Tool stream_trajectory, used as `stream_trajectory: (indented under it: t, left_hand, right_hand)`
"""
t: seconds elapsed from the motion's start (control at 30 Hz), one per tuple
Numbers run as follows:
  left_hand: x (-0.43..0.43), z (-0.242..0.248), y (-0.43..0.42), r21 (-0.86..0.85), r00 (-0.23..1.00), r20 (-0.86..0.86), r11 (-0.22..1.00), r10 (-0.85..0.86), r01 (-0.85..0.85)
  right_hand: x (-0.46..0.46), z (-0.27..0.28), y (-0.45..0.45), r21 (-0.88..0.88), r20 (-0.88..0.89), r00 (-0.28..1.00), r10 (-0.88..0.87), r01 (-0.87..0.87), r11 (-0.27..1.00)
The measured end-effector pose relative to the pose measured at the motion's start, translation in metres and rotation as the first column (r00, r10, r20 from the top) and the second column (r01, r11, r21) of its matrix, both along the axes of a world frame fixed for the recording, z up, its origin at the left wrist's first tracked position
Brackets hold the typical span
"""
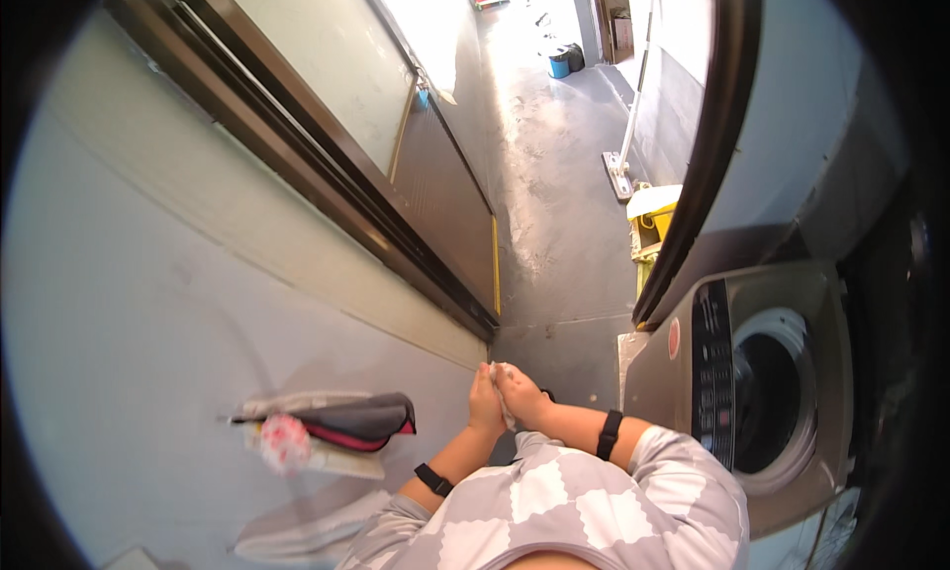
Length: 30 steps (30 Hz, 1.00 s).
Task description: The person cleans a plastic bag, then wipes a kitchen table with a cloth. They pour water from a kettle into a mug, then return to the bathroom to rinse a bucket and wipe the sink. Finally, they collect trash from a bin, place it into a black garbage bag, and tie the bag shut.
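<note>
Held close before my chest, my left hand and my right hand press together around a crumpled white cloth or tissue. Only a narrow strip of it shows between the palms; the rest is hidden. Both forearms carry a black strap. Beyond the hands lies the grey floor of a doorway. The wall is to the left of them, and a top-loading washing machine stands on the right with its drum uncovered.
A brown door stands open on the left. The dark door frame rises on the right. Past it are a yellow bucket, a flat mop and a blue bin. A grey bag hangs on the left wall.
</note>
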<state>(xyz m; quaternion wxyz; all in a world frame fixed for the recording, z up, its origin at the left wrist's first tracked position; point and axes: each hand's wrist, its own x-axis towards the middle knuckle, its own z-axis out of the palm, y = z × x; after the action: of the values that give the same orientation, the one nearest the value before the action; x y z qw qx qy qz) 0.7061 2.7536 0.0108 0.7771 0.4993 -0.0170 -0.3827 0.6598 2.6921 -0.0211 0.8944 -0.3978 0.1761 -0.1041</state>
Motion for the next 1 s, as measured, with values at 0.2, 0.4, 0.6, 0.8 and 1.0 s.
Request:
stream_trajectory:
  t: [0.2, 0.4, 0.6, 0.8, 1.0]
  left_hand:
    - [0.101, -0.023, -0.142, 0.203, 0.872, 0.224, 0.896, -0.436, 0.396]
    - [0.180, -0.015, -0.282, 0.454, 0.368, 0.223, 0.430, -0.903, 0.781]
    - [0.275, -0.034, -0.410, 0.460, 0.629, 0.165, 0.624, -0.759, 0.632]
    - [0.412, -0.062, -0.453, 0.336, 0.862, -0.036, 0.806, -0.506, 0.487]
    - [0.528, -0.144, -0.513, 0.433, 0.945, -0.103, 0.841, -0.310, 0.324]
  right_hand:
    - [0.071, -0.012, -0.144, -0.099, -0.140, 0.966, -0.218, 0.206, 0.974]
    - [0.076, -0.018, -0.288, -0.102, -0.344, 0.869, -0.355, 0.342, 0.934]
    - [0.136, -0.007, -0.428, 0.221, -0.050, 0.962, -0.267, 0.272, 0.937]
    - [0.203, -0.026, -0.563, 0.127, -0.256, 0.896, -0.364, 0.404, 0.906]
    - [0.249, -0.133, -0.707, 0.050, -0.321, 0.804, -0.501, 0.542, 0.839]
